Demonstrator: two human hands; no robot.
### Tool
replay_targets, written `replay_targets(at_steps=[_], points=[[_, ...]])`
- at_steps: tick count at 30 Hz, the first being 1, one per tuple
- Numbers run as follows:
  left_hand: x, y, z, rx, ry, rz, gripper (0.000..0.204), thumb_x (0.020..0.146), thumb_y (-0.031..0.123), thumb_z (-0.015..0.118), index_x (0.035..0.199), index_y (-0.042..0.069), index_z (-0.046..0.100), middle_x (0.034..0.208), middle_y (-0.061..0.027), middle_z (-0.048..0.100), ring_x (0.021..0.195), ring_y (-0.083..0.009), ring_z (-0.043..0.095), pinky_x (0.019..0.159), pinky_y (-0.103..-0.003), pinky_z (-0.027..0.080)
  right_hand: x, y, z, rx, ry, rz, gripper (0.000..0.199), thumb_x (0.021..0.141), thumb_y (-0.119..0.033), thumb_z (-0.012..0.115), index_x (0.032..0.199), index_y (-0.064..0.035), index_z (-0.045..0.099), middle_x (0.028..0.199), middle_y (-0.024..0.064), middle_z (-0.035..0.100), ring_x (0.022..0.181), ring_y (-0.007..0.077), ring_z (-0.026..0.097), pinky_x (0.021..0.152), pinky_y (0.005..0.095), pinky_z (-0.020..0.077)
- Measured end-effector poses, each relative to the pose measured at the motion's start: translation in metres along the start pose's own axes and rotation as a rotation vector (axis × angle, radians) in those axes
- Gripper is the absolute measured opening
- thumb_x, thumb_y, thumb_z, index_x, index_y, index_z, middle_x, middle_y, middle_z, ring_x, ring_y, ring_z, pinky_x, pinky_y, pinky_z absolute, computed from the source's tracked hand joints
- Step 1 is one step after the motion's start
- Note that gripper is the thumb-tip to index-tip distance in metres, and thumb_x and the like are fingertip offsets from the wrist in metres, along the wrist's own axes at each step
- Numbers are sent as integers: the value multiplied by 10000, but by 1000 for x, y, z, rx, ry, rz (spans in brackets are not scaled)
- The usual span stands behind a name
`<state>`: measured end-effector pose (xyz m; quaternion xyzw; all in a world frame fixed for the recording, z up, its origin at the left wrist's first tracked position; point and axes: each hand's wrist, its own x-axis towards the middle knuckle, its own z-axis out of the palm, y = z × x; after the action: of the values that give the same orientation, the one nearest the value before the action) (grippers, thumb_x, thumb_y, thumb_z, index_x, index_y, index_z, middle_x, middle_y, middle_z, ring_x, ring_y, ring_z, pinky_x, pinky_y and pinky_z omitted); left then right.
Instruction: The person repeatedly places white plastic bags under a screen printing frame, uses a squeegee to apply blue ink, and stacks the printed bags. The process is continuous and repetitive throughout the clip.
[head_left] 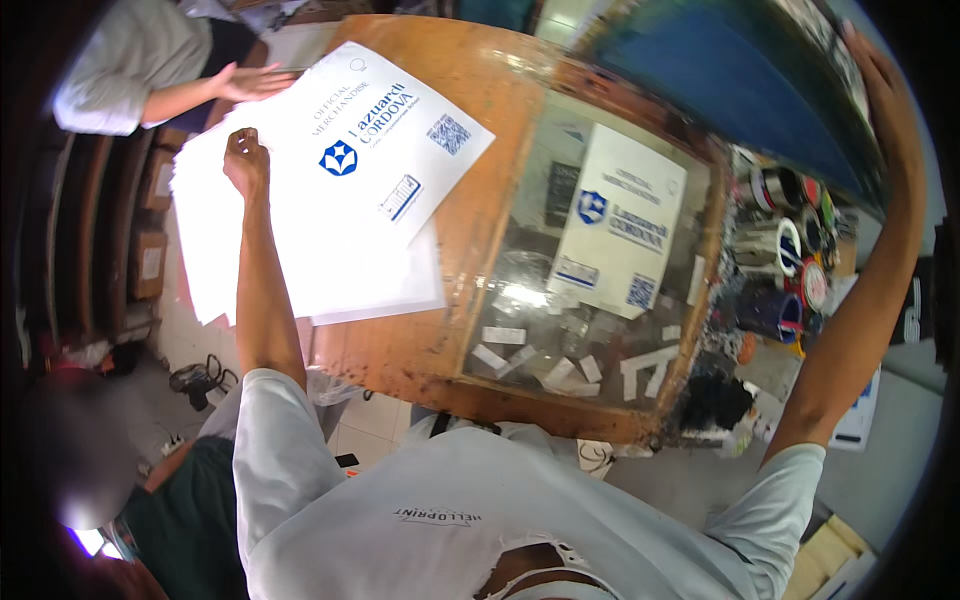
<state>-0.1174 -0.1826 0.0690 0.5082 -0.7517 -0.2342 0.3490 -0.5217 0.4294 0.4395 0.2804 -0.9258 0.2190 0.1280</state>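
Note:
My left hand (pixel 246 162) is closed over a stack of white paper sheets (pixel 330 270) at the left of the table; what its fingers hold, if anything, is hard to make out. On top of the stack lies a printed sheet (pixel 410 150) with a blue emblem, lettering and a square code. At the upper right, my right hand (pixel 872 90) grips the edge of a raised, tilted screen-printing frame (pixel 700 90) with blue mesh. Beneath the frame, another printed sheet (pixel 625 215) rests on a glass panel (pixel 520 290) set in the wooden table.
Another person's open hand (pixel 255 82) reaches over the stack's far left edge. Small white strips (pixel 575 375) lie about the glass. Jars and cans (pixel 780 250) crowd the table's right side, near a black rag-like lump (pixel 715 400). A second person (pixel 180 530) is at the lower left.

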Motion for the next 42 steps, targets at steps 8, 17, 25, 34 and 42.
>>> replay_targets(at_steps=[8,17,25,34,42], points=[[-212,34,-52,-92,-181,59,300,888,196,775,1104,35,643,1017,-120,654,962,-242,623,879,-365,492,-23,-9,20,98,-18,35,622,1037,-501,550,1451,-38,575,1406,95,627,1339,165,532,1128,273,343],[-359,70,-40,-161,-493,198,82,869,92,731,947,73,715,1098,-158,648,1089,-341,576,1000,-485,391,-36,-35,12,-147,-26,-241,569,1031,-502,499,1152,16,701,1134,242,696,981,356,616,931,453,456],[-384,128,25,277,-507,404,658,966,512,604,1486,119,509,1628,-257,306,1544,-472,163,1114,-813,29,-68,-77,11,-180,11,-142,610,1052,-550,452,1058,-30,772,893,184,724,848,258,670,803,403,529],[-451,234,165,114,-727,937,643,1013,509,526,1537,140,470,1642,-226,300,1542,-485,146,1135,-790,41,-73,-57,9,-64,-121,-165,606,1056,-536,444,1073,-27,773,877,189,710,849,284,676,791,433,536],[-502,280,187,167,-910,1026,614,1024,452,536,1551,150,448,1656,-201,283,1561,-421,154,1183,-733,38,-79,-34,5,-29,-137,-217,588,1054,-510,447,1112,-11,754,969,212,702,915,315,678,840,441,537]])
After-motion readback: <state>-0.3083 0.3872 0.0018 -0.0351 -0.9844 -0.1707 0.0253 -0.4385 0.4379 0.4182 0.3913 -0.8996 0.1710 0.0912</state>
